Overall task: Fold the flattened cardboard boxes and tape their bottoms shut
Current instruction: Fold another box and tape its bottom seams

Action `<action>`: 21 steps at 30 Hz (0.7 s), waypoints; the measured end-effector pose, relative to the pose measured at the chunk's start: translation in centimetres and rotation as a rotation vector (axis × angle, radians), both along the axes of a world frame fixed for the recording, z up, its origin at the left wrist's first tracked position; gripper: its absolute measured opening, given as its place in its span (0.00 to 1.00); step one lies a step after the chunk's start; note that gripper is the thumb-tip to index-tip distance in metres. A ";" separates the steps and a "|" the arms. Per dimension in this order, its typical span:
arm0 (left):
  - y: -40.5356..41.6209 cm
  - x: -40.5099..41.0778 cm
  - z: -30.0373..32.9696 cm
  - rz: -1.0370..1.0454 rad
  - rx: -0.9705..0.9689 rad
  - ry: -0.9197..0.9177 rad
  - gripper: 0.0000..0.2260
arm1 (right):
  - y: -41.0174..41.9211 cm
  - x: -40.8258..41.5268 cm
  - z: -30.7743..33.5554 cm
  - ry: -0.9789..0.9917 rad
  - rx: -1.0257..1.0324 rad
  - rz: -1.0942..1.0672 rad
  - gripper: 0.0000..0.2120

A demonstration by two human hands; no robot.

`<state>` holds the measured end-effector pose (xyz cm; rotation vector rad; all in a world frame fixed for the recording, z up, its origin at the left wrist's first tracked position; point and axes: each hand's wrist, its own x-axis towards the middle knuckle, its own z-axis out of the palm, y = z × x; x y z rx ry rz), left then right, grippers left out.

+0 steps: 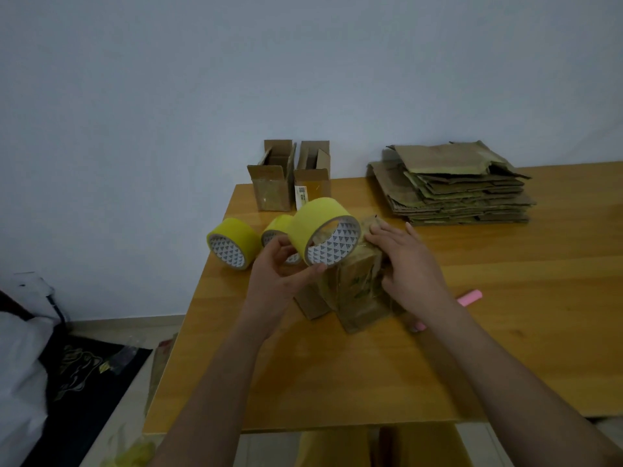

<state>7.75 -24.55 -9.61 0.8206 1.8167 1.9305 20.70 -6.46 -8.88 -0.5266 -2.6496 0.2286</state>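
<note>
My left hand (281,273) grips a yellow tape roll (323,230) and holds it raised over the wooden table (337,375). A clear strip runs from the roll onto a folded cardboard box (359,291) standing in front of me. My right hand (401,261) lies flat over the box's top and right side, fingers straight, pressing on it. A stack of flattened cardboard boxes (451,187) sits at the back right of the table.
Two folded open boxes (290,178) stand at the table's back left edge. Two more yellow tape rolls (232,242) lie left of my hands. A pink cutter (470,294) lies behind my right wrist. The table's left edge drops to the floor with dark cloth.
</note>
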 end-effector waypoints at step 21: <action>0.5 0.6 -0.8 -0.123 0.156 -0.078 0.21 | -0.3 -0.3 -0.1 0.028 -0.021 0.057 0.35</action>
